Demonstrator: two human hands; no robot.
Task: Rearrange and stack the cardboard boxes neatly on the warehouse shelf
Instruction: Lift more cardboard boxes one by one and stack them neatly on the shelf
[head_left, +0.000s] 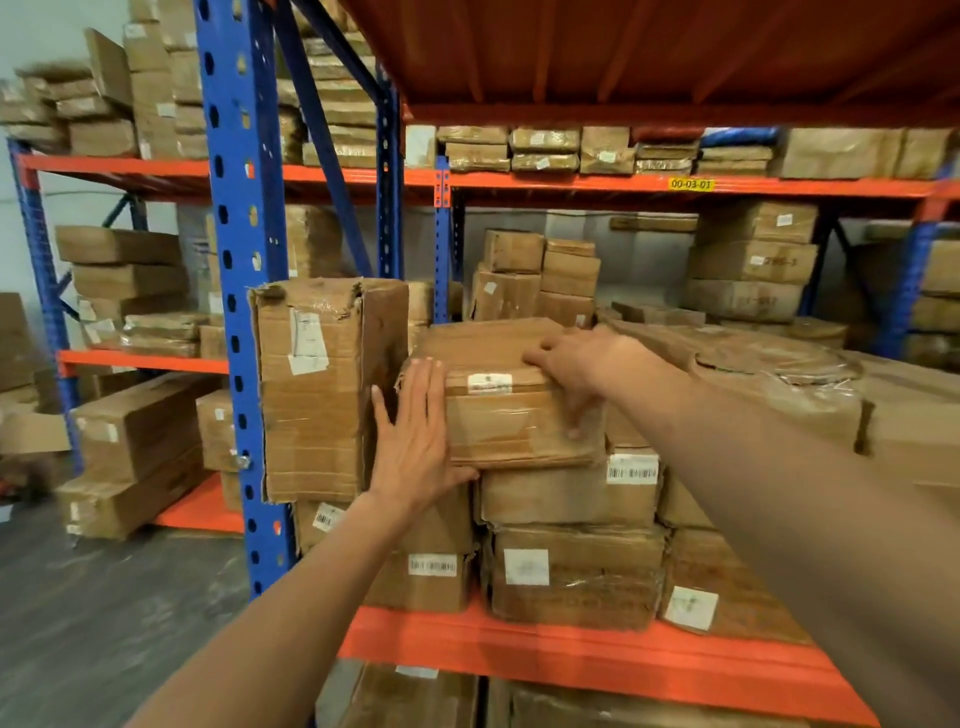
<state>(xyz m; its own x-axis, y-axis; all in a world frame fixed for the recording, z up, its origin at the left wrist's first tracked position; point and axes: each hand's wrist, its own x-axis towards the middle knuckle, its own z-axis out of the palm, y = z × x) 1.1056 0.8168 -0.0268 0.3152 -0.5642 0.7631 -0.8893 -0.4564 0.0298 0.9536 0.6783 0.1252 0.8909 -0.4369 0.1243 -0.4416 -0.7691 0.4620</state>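
A flat taped cardboard box (511, 415) with a white label lies on top of a stack of boxes on the orange shelf (597, 660). My left hand (415, 436) presses flat against its left front corner, fingers pointing up and together. My right hand (576, 364) grips its top right edge, fingers spread over the top and thumb down the front face. A tall torn box (322, 389) stands upright just left of it, close to my left hand. Under it sit labelled boxes (569, 493) in two more layers.
A blue upright post (236, 291) stands left of the stack. A plastic-wrapped round bundle (779, 374) and wide boxes fill the shelf at right. More boxes line the rear shelves and the rack at left. Grey floor lies at lower left.
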